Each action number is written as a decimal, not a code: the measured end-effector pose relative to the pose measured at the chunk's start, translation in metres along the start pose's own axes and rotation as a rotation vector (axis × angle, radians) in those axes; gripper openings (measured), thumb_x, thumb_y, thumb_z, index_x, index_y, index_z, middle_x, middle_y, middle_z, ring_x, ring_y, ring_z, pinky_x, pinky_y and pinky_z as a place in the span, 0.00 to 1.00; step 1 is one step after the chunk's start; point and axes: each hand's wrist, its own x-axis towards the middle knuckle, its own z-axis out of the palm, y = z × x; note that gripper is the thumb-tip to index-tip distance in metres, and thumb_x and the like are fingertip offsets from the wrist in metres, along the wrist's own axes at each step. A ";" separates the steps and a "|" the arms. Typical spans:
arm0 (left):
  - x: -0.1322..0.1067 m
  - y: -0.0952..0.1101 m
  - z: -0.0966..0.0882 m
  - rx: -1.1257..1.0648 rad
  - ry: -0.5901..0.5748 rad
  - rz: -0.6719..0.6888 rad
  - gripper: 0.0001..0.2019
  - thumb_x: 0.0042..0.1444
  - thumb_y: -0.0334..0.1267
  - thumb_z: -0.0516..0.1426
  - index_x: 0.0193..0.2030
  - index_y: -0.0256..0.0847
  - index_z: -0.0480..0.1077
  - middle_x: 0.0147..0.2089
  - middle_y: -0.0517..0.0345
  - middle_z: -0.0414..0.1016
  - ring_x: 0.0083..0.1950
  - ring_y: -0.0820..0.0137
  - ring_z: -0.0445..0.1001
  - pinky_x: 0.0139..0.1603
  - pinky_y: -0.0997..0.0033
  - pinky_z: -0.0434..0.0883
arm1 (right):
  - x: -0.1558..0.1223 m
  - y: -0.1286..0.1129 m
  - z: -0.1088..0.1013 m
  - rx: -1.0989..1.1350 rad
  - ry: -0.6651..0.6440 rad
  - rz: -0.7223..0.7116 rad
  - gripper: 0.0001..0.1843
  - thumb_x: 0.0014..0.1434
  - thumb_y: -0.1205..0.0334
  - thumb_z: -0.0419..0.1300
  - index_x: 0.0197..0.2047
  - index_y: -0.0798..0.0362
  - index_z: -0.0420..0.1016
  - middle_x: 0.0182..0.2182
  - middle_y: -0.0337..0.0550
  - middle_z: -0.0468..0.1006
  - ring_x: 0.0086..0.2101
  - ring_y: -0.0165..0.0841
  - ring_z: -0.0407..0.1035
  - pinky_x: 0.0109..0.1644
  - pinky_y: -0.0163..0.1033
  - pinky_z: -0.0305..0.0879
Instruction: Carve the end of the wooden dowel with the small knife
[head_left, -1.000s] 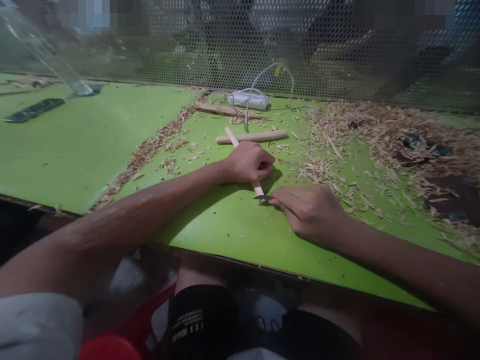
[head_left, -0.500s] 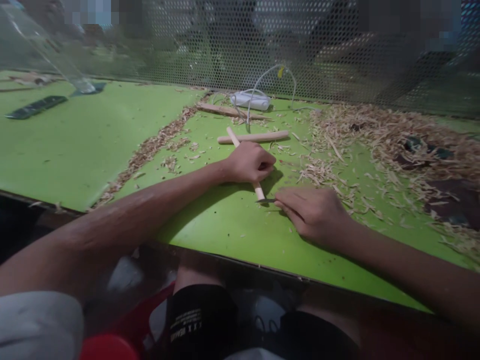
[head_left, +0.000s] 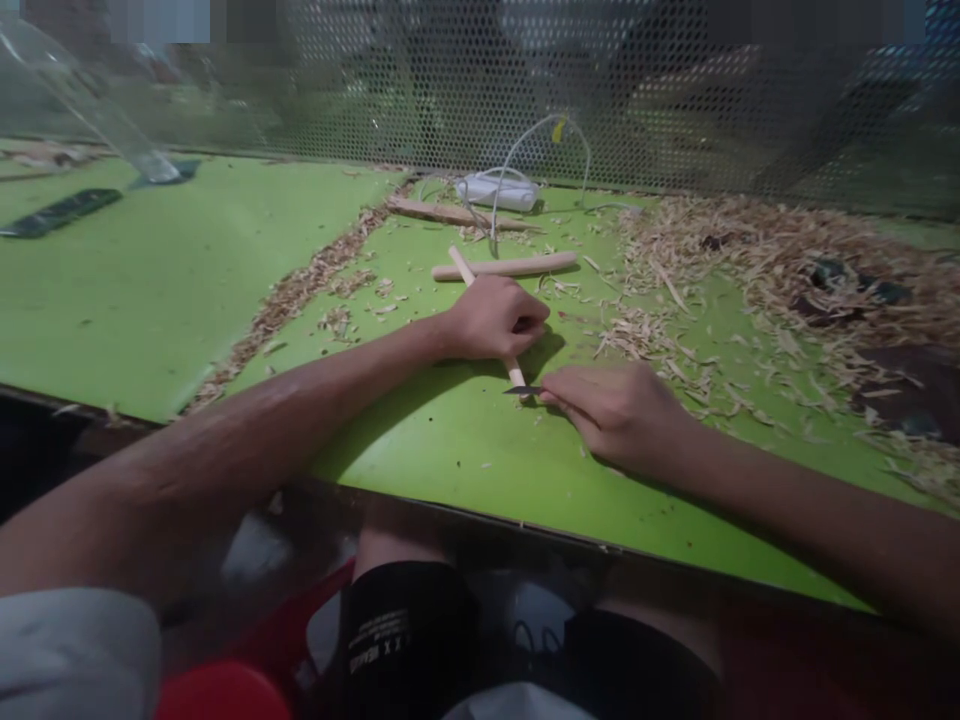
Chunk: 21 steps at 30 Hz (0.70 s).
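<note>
Left hand: the left hand (head_left: 496, 318) is curled shut around one thin wooden stick (head_left: 463, 267), pressing it down on the green table (head_left: 172, 290).
Right hand: the right hand (head_left: 611, 410) has its fingers pressed together, pinching one small dark blade (head_left: 523, 390) that pokes out toward the left.
Stick in hand: it lies slanted, far end toward the mesh, near end (head_left: 516, 374) sticking out below the left fist; the blade tip meets that near end.
Sticks counted: three in view, the one gripped, a thicker stick (head_left: 517, 265) lying crosswise just behind the left hand, and a flat rough piece (head_left: 442, 212) farther back.
Where the two cross: the gripped stick's far end touches or overlaps the thicker stick; which one is on top cannot be told.
Shavings: one large heap (head_left: 757, 265) to the right, one narrow trail (head_left: 300, 295) to the left.
Back of table: one white bundle with a looped cable (head_left: 499, 190) by the mesh screen (head_left: 675, 90).
Far left: one dark flat strip (head_left: 56, 212).
</note>
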 end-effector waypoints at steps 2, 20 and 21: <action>-0.001 0.000 -0.001 -0.005 0.000 0.005 0.11 0.47 0.34 0.55 0.17 0.42 0.60 0.18 0.60 0.65 0.20 0.73 0.57 0.24 0.68 0.53 | 0.000 0.000 -0.001 -0.008 -0.007 -0.006 0.17 0.76 0.63 0.50 0.40 0.55 0.79 0.30 0.44 0.79 0.29 0.32 0.67 0.33 0.39 0.53; -0.010 0.000 -0.005 -0.009 0.053 0.017 0.11 0.43 0.33 0.55 0.17 0.43 0.56 0.18 0.61 0.64 0.21 0.73 0.58 0.24 0.69 0.56 | 0.014 0.002 -0.001 0.006 -0.036 -0.113 0.15 0.76 0.61 0.51 0.41 0.53 0.77 0.30 0.42 0.77 0.29 0.31 0.68 0.34 0.38 0.53; -0.010 0.000 -0.005 -0.011 0.051 0.016 0.11 0.43 0.33 0.55 0.17 0.43 0.56 0.18 0.61 0.64 0.21 0.73 0.58 0.24 0.69 0.56 | 0.015 0.002 -0.001 0.004 -0.038 -0.114 0.15 0.76 0.61 0.51 0.41 0.53 0.77 0.30 0.42 0.77 0.29 0.31 0.68 0.34 0.38 0.53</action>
